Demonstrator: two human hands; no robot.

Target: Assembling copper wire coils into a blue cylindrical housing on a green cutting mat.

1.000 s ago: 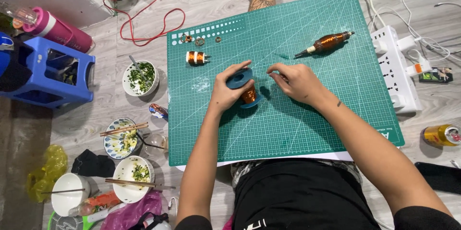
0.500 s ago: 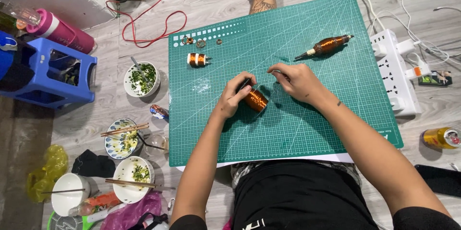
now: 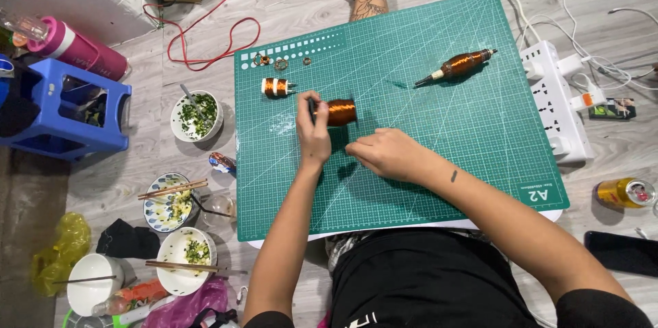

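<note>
Hands at a spool of copper wire

We gripped the spool [image 3: 339, 112] with our left hand [image 3: 313, 137] on the green mat [image 3: 425, 163]; our right hand [image 3: 387, 155] rested beside it, loosely curled, grasping nothing visible.

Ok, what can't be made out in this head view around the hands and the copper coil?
- Left hand covers the near end of the copper coil.
- Right hand: fingertips curl under, contents hidden.
- Small rings at the mat corner: too small to identify.

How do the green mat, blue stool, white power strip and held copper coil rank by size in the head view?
1. Mat
2. Stool
3. Power strip
4. Coil, in the left hand
</note>
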